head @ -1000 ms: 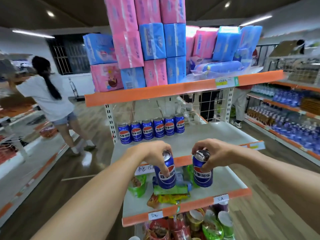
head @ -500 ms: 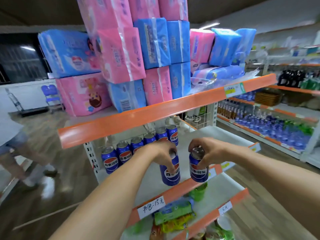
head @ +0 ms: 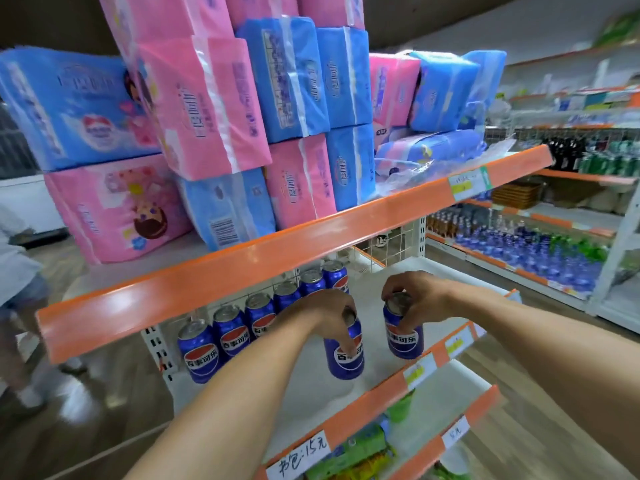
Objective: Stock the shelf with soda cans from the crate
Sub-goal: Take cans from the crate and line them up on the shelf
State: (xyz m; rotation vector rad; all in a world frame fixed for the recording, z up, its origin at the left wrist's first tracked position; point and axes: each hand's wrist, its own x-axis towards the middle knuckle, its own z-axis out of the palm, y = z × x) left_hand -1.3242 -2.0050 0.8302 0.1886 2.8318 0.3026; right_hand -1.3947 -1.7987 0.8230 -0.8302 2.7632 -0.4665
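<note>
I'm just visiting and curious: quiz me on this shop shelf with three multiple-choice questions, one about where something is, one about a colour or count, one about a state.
1. Where does the row of cans stand?
A. at the back of the middle shelf
B. on the top shelf
C. on the floor

2. What colour is each shelf's front edge?
A. green
B. orange
C. black

3. What is the left hand doing?
A. hanging empty
B. holding a tissue pack
C. gripping a can by its top

Answers: 1 A, the cans line the wire back beneath the tissue packs. 2 B, the strips are orange. 3 C, its fingers close round the left can; the right hand grips the right can likewise.
</note>
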